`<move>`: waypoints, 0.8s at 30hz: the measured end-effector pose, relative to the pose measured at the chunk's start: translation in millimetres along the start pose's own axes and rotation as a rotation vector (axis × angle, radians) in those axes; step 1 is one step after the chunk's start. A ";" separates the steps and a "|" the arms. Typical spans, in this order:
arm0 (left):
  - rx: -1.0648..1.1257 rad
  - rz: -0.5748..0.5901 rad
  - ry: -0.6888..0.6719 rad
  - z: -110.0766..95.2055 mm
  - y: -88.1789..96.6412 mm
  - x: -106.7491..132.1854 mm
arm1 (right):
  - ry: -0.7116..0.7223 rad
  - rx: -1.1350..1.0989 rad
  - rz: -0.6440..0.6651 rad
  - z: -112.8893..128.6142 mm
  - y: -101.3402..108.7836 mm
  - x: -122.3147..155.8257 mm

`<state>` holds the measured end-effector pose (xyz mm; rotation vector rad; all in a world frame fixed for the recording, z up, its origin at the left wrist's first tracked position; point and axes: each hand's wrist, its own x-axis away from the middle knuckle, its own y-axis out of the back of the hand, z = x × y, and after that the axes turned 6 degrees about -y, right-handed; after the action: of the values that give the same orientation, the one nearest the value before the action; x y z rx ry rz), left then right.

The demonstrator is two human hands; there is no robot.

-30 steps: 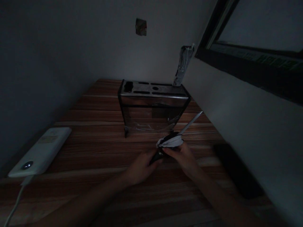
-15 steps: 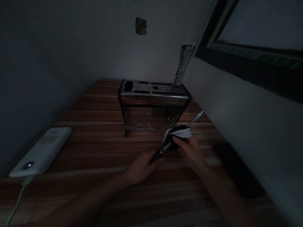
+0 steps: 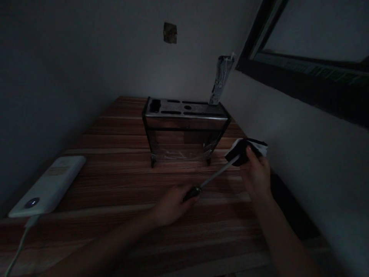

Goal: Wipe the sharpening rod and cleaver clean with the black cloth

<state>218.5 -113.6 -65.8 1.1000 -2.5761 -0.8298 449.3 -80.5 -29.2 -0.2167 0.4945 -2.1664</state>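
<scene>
My left hand [image 3: 171, 207] is closed round the black handle of a sharpening steel [image 3: 216, 175], a thin grey metal rod that slants up to the right. My right hand [image 3: 256, 177] pinches a black and white cloth [image 3: 239, 148], folded round the far end of the rod, so the tip is hidden. Beyond both hands stands a knife block [image 3: 187, 111] with a slotted metal top, black side frames and clear film round its lower part. From its right rear slot sticks up a handle wrapped in plastic [image 3: 221, 79].
A white power bank [image 3: 53, 182] with a cable [image 3: 20, 246] lies on the wood-grain table [image 3: 115, 184] at the left. Beside my right forearm lies a dark flat object [image 3: 294, 207], against the wall. A dark window frame [image 3: 288, 82] juts in at upper right.
My right hand has slid the cloth up and right along the rod, from its middle to its far end, baring the shaft near the handle. My left hand has stayed nearly still.
</scene>
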 end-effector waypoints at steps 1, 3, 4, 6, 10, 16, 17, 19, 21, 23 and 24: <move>-0.005 0.002 -0.005 0.1 -0.2 0.0 | 0.024 -0.007 -0.004 1.2 1.2 -2.0; -0.014 0.007 -0.005 -0.1 -0.3 0.1 | 0.067 -0.016 -0.003 2.8 2.9 -4.6; -0.018 0.011 -0.003 -0.2 -0.3 0.2 | 0.080 -0.021 -0.002 3.2 3.3 -5.2; -0.017 0.019 -0.005 -0.3 -0.2 0.4 | 0.089 -0.039 0.001 3.5 3.4 -5.5; -0.004 0.027 -0.021 1.2 -0.8 0.9 | 0.094 -0.048 -0.015 3.1 2.9 -5.3; 0.025 0.035 -0.008 0.7 1.0 0.7 | 0.006 0.001 0.026 -3.4 2.3 -3.4; 0.029 0.033 -0.006 0.0 1.7 0.4 | -0.024 0.012 0.038 -6.1 1.6 -1.5; 0.034 0.025 0.010 -1.4 2.8 -0.3 | -0.103 0.049 0.053 -12.6 -0.5 5.1; 0.033 0.010 0.037 -1.8 3.1 -0.8 | -0.198 0.125 0.108 -19.8 -3.6 15.5; 0.035 -0.009 0.057 -1.0 2.2 -1.1 | -0.279 0.221 0.209 -26.2 -7.1 28.7; 0.042 -0.019 0.061 -0.2 1.5 -1.1 | -0.306 0.264 0.269 -29.0 -8.8 35.8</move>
<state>218.5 -112.1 -64.8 1.1451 -2.5478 -0.7375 411.9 -96.5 -52.5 -0.3099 0.0569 -1.8689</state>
